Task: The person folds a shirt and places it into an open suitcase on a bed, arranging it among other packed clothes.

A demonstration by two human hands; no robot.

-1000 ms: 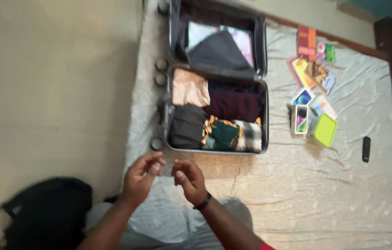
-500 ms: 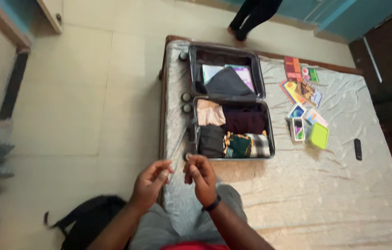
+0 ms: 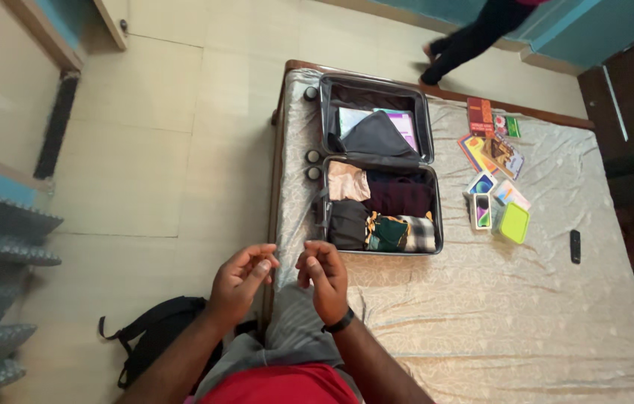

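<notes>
My left hand (image 3: 240, 282) and my right hand (image 3: 323, 274) hover close together above my knee, at the near edge of the bed (image 3: 481, 314). Both have loosely curled fingers and I see nothing in them. A black band sits on my right wrist. Just beyond my hands an open suitcase (image 3: 379, 173) lies on the bed, its lower half packed with folded clothes in beige, maroon, black, green and plaid. Its lid half holds a dark garment and some papers.
Right of the suitcase lie books, small boxes and a lime-green box (image 3: 514, 222), with a black remote (image 3: 575, 245) further right. A black backpack (image 3: 154, 335) rests on the floor at my left. Another person's legs (image 3: 474, 36) pass beyond the bed's far end.
The view has pulled back and swung right, so the suitcase looks smaller and a walking person has come into sight. My hands stay together, fingers shifting slightly.
</notes>
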